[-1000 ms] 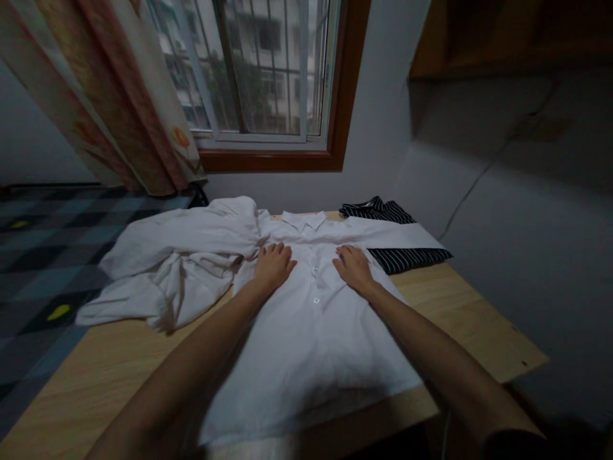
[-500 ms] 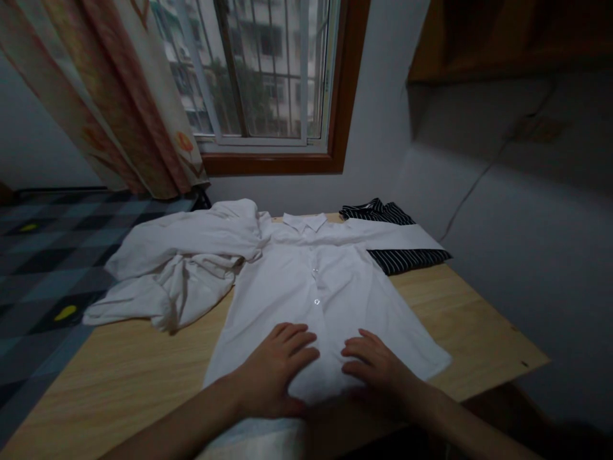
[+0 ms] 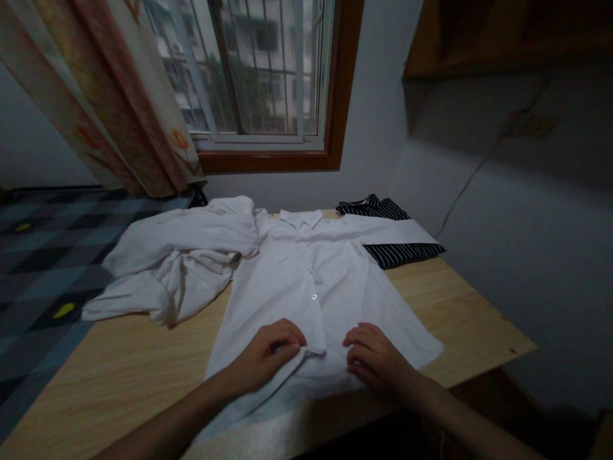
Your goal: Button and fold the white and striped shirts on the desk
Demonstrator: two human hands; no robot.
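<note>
A white button-up shirt point(image 3: 282, 281) lies spread on the wooden table, its collar toward the window and its hem toward me. My left hand point(image 3: 268, 354) pinches the hem of the shirt's front panel between thumb and fingers, lifting that corner slightly. Resting on or just above the lower right part of the shirt is my right hand point(image 3: 376, 358), fingers loosely curled and a little apart, with nothing visible in them. One sleeve stretches right over a folded black striped garment point(image 3: 402, 254).
A crumpled white cloth point(image 3: 191, 243) covers the table's left side, over the shirt's left shoulder area. The wooden table point(image 3: 460, 306) ends at a near right edge. Beyond it on the left is a checked bedspread point(image 3: 43, 262). A brown shelf point(image 3: 460, 64) hangs at upper right.
My left hand has closed from spread fingers into a pinch on the shirt's hem and raised its corner. My right hand has curled slightly. The view has shifted a little.
</note>
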